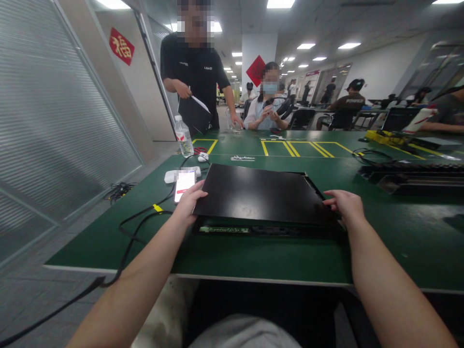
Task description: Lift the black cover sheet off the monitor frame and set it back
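Note:
A flat black LCD panel [259, 193] lies tilted over a black frame [293, 232], its near edge lifted off it. A green circuit board strip [224, 230] shows in the gap at the front. My left hand [189, 200] grips the panel's left edge, thumb on top and other fingers partly hidden beneath. At the right edge, my right hand [346, 207] is closed around the corner, its fingertips against the panel and frame. A lit smartphone [184, 185] lies just beyond my left hand.
A water bottle [183, 137], a white mouse [203, 157] and black cables [136, 227] are on the green table [108, 251] to the left. Dark metal parts [416, 176] lie at right. Across the table one person [195, 72] stands and another [268, 106] sits.

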`<state>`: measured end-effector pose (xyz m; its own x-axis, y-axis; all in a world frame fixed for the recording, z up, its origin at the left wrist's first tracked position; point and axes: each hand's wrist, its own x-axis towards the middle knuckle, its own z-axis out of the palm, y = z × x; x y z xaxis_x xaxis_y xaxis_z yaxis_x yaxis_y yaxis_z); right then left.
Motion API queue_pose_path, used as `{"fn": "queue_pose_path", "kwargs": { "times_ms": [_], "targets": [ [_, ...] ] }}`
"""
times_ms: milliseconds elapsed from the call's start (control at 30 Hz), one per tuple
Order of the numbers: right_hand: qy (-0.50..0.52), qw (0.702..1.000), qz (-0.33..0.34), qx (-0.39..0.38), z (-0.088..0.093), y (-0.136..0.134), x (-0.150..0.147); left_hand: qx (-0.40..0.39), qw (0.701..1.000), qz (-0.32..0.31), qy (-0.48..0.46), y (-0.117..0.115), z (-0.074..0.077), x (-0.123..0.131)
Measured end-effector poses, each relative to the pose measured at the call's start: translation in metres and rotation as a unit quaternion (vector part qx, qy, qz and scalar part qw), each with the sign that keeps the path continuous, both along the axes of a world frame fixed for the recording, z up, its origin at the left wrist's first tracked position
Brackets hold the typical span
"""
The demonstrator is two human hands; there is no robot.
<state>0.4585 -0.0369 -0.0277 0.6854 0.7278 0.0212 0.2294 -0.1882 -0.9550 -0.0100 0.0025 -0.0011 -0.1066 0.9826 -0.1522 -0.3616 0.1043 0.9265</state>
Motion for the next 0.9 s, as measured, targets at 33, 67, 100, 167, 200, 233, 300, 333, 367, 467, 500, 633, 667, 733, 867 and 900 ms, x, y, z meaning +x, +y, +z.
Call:
{"fn": "queue_pose_path", "kwargs": {
  "times_ms": [33, 67, 100, 167, 200, 233, 300, 333, 367, 467, 500, 633, 667, 733, 867, 900],
  "targets": [
    [-0.002, 1.0, 0.007, 0.0, 0.0, 0.0, 0.0, 0.004, 1.0, 0.001, -0.002, 0.0, 0.0, -0.001],
    [-0.002, 1.0, 0.011, 0.0, 0.0, 0.0, 0.0, 0.009, 1.0, -0.002, -0.003, 0.001, -0.001, -0.002],
    [0.0, 1.0, 0.014, -0.001, 0.0, 0.001, 0.0, 0.015, 1.0, -0.007, -0.005, 0.001, -0.001, -0.004],
    [0.006, 1.0, 0.012, -0.004, 0.002, 0.001, 0.0, 0.027, 1.0, -0.012, -0.007, 0.0, -0.001, -0.005],
    [0.008, 1.0, 0.009, -0.004, 0.002, 0.0, -0.001, 0.032, 0.999, -0.011, -0.008, 0.0, -0.001, -0.004],
    [0.009, 1.0, 0.005, -0.005, 0.003, 0.0, -0.001, 0.034, 0.999, -0.01, -0.008, -0.001, -0.001, -0.003],
    [0.005, 1.0, -0.003, -0.007, 0.005, -0.001, -0.001, 0.033, 0.999, -0.006, -0.01, -0.003, 0.0, -0.001],
    [0.0, 1.0, -0.007, -0.008, 0.005, -0.002, -0.001, 0.031, 0.999, -0.007, -0.01, -0.004, 0.001, 0.001],
    [-0.005, 1.0, -0.011, -0.011, 0.005, -0.002, -0.001, 0.03, 0.999, -0.009, -0.01, -0.005, 0.001, 0.002],
    [-0.017, 1.0, -0.02, -0.017, 0.005, -0.003, -0.001, 0.034, 0.999, -0.014, -0.01, -0.006, 0.002, 0.004],
    [-0.02, 0.999, -0.022, -0.019, 0.005, -0.003, -0.001, 0.036, 0.999, -0.013, -0.011, -0.006, 0.001, 0.004],
    [-0.027, 0.999, -0.025, -0.021, 0.005, -0.002, -0.001, 0.032, 0.999, -0.004, -0.013, -0.001, -0.005, 0.003],
    [-0.029, 0.999, -0.024, -0.023, 0.005, -0.002, 0.0, 0.03, 0.999, -0.001, -0.012, 0.001, -0.007, 0.003],
    [-0.033, 0.999, -0.02, -0.03, 0.004, -0.002, 0.0, 0.026, 1.0, 0.007, -0.012, 0.004, -0.011, 0.003],
    [-0.039, 0.998, -0.018, -0.034, 0.005, -0.002, 0.0, 0.027, 0.999, 0.006, -0.018, 0.005, -0.013, 0.003],
    [-0.04, 0.998, -0.018, -0.035, 0.005, -0.002, -0.001, 0.025, 1.0, -0.001, -0.018, 0.005, -0.012, 0.002]
  ]
}}
